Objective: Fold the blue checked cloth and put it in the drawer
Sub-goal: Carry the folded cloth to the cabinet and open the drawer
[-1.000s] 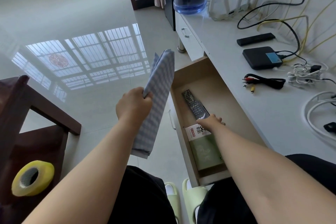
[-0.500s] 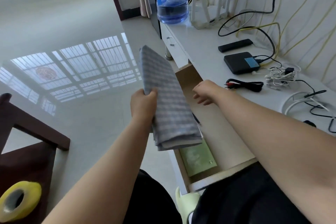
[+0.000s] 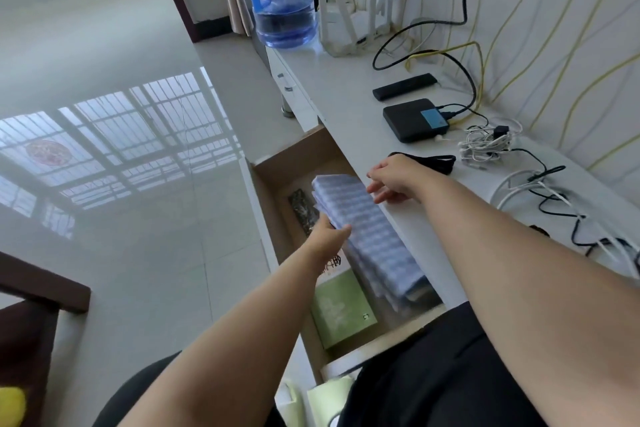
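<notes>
The open drawer (image 3: 266,204) held a green booklet (image 3: 341,310) nearest me, then the folded blue checked cloth (image 3: 374,236), gripped along its edge by my left hand (image 3: 327,237), beside a remote (image 3: 303,210). My right hand (image 3: 394,178) hovered, fingers loose, at the desk (image 3: 346,94) edge.

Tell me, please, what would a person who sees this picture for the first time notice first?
The eye goes first to the folded blue checked cloth, held by the left hand low inside the open drawer at the centre. The right hand hovers open at the far end of the cloth. Behind, a big blue water bottle stands beyond the far end of the white desk.
</notes>
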Demonstrator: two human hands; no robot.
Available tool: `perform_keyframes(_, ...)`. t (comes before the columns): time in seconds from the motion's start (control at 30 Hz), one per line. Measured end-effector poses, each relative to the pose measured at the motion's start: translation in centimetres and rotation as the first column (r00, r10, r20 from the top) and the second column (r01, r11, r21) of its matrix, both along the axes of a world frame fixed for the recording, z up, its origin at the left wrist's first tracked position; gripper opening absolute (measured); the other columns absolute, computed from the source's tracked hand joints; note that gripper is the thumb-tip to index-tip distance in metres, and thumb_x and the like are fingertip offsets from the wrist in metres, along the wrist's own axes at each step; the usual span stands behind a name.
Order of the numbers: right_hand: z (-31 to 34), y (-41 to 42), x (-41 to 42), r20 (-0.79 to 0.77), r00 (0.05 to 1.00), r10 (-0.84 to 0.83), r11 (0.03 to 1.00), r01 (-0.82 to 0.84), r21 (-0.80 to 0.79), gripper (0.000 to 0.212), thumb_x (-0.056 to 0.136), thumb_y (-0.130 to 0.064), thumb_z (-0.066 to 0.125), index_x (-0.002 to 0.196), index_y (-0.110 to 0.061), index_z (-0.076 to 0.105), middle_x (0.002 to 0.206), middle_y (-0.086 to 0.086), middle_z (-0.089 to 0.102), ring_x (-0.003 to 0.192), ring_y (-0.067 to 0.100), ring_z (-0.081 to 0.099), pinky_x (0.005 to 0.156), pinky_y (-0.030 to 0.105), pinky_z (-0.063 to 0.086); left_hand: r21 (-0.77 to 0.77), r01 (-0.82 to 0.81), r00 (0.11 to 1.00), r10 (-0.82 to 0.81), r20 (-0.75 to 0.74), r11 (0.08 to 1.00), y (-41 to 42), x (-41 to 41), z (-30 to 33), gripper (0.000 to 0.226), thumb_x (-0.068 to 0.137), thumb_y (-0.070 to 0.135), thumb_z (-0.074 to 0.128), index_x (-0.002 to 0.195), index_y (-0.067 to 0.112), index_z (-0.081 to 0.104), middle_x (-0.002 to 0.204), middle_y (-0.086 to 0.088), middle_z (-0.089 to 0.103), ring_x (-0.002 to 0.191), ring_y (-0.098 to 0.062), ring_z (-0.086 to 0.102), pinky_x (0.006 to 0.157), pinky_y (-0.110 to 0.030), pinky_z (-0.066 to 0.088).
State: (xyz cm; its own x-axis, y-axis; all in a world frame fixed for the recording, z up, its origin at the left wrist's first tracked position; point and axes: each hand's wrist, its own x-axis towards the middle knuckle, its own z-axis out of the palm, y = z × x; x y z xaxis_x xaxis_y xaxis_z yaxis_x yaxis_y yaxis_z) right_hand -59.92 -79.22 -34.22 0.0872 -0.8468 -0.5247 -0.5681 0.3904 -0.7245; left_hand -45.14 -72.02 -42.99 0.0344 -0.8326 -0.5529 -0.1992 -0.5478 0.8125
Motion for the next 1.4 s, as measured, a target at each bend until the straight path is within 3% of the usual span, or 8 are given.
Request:
perform_keyframes(0.1,-0.4,-0.4,-0.2,0.006,1.000,0.001,1.000,-0.001,-0.009,0.018,0.097,-0.016,0.041,0.106,-0.011,0.055,0.081,0.002,0.067,0.064,0.017,0.065,0.059,0.026,0.046,-0.231,-0.139,0.772,0.251,0.584,0.963,-0.7,2.6,0.5,0.057,0.080,0.015,0.049,0.136,0.016,0.041,0.143,-0.008,0.040,0.131,-0.030,0.038,0.109,-0.045,0.033)
perform_keyframes(0.23,-0.9,-0.4,-0.1,-0.025,0.999,0.043,0.998,-0.044,-0.054,0.014,0.096,-0.016,0.045,0.104,-0.015,0.057,0.081,0.001,0.065,0.061,0.013,0.062,0.059,0.024,0.046,0.060,-0.564,0.757,0.487,0.435,0.823,-0.3,5.2,1.1,0.062,0.092,0.017,0.046,0.147,0.003,0.022,0.154,-0.017,0.022,0.140,-0.035,0.025,0.116,-0.045,0.022)
perform_keyframes(0.5,-1.7,-0.2,0.7,-0.295,0.914,0.278,0.927,-0.336,-0.169,0.033,0.089,-0.008,0.045,0.110,-0.020,0.068,0.092,-0.002,0.062,0.082,0.018,0.062,0.071,0.027,0.052,0.216,-0.477,0.834,0.360,0.419,0.852,-0.2,6.1,-3.0,0.059,0.098,0.041,0.029,0.144,0.004,0.034,0.147,-0.012,0.039,0.135,-0.031,0.039,0.111,-0.042,0.031)
perform_keyframes(0.6,-2.2,0.6,3.1,-0.702,0.604,0.377,0.719,-0.669,-0.189,0.042,0.090,-0.011,0.041,0.121,-0.034,0.060,0.130,-0.004,0.055,0.118,0.023,0.054,0.091,0.034,0.045,0.225,-0.482,0.852,0.393,0.346,0.847,-0.5,6.2,-3.6,0.063,0.093,0.044,0.034,0.143,0.005,0.032,0.147,-0.011,0.039,0.132,-0.031,0.042,0.110,-0.046,0.033)
perform_keyframes(0.73,-7.4,2.1,7.6,-0.859,0.033,0.511,0.278,-0.952,0.129,0.049,0.086,-0.005,0.049,0.127,-0.030,0.056,0.136,-0.003,0.051,0.121,0.025,0.049,0.094,0.041,0.045,0.244,-0.415,0.900,0.357,0.249,0.876,0.4,5.7,0.3,0.056,0.098,0.036,0.036,0.144,0.003,0.032,0.146,-0.016,0.040,0.131,-0.034,0.043,0.105,-0.044,0.040)
perform_keyframes(0.87,-10.5,3.0,8.6,-0.773,-0.309,0.555,0.232,-0.834,0.500,0.044,0.091,-0.022,0.051,0.134,-0.025,0.046,0.139,0.002,0.049,0.128,0.027,0.042,0.109,0.044,0.030,0.310,-0.345,0.925,0.265,0.273,0.886,1.2,6.5,1.6,0.053,0.101,0.038,0.025,0.142,0.007,0.034,0.142,-0.019,0.044,0.124,-0.039,0.048,0.098,-0.052,0.044)
perform_keyframes(1.17,-9.4,3.4,7.9,-0.754,-0.125,0.645,0.401,-0.785,0.473,0.065,0.096,-0.019,0.044,0.151,-0.029,0.013,0.158,0.011,0.017,0.145,0.027,0.019,0.114,0.045,0.021,0.411,-0.343,0.936,0.344,0.074,0.845,1.8,7.2,3.0,0.064,0.097,0.052,0.033,0.149,0.016,0.021,0.152,-0.019,0.028,0.132,-0.044,0.037,0.105,-0.060,0.033)
perform_keyframes(1.4,-3.7,1.4,6.4,-0.689,0.593,0.417,0.769,-0.634,-0.081,0.053,0.090,-0.005,0.036,0.140,-0.023,0.036,0.138,0.011,0.050,0.121,0.034,0.050,0.093,0.038,0.043,0.277,-0.289,0.952,0.305,-0.013,0.916,1.6,7.0,5.6,0.048,0.098,0.054,0.033,0.127,0.017,0.042,0.110,-0.010,0.056,0.121,-0.042,0.050,0.100,-0.056,0.041)
